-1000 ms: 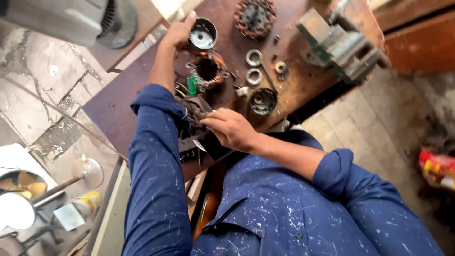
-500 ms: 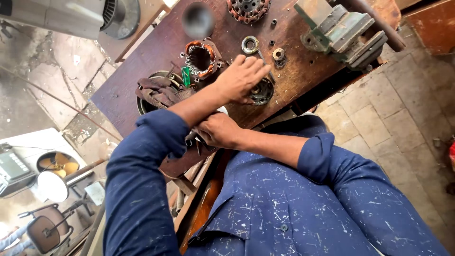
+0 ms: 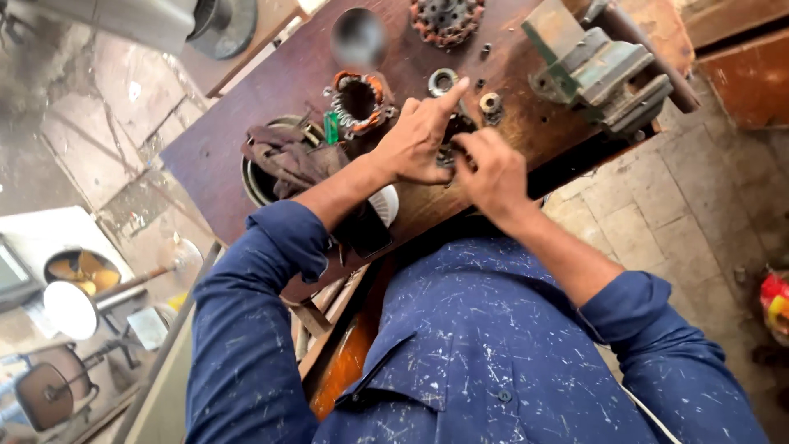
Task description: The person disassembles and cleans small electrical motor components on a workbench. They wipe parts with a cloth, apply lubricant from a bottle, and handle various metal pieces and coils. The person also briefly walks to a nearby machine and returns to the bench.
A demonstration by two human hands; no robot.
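Note:
A dark round metal motor cover [image 3: 454,131] lies on the brown wooden workbench [image 3: 246,123]. My two hands meet over it. My left hand [image 3: 419,140] grips its left side with the index finger stretched out toward a steel bearing ring [image 3: 442,80]. My right hand [image 3: 493,173] pinches its near right edge, and most of the cover is hidden under the fingers. A stator with copper windings [image 3: 359,100] stands just left of my left hand.
A green bench vise [image 3: 600,70] is fixed at the bench's right end. A toothed rotor part [image 3: 448,16], a small bushing [image 3: 491,103], a blurred round cap [image 3: 359,37], a rag in a metal bowl [image 3: 283,156] and a black phone [image 3: 366,230] are also there. Fans stand on the floor at left [image 3: 70,304].
My left hand came back from the far round cap to the dark cover. My right hand rose from the bench's near edge and joined it there.

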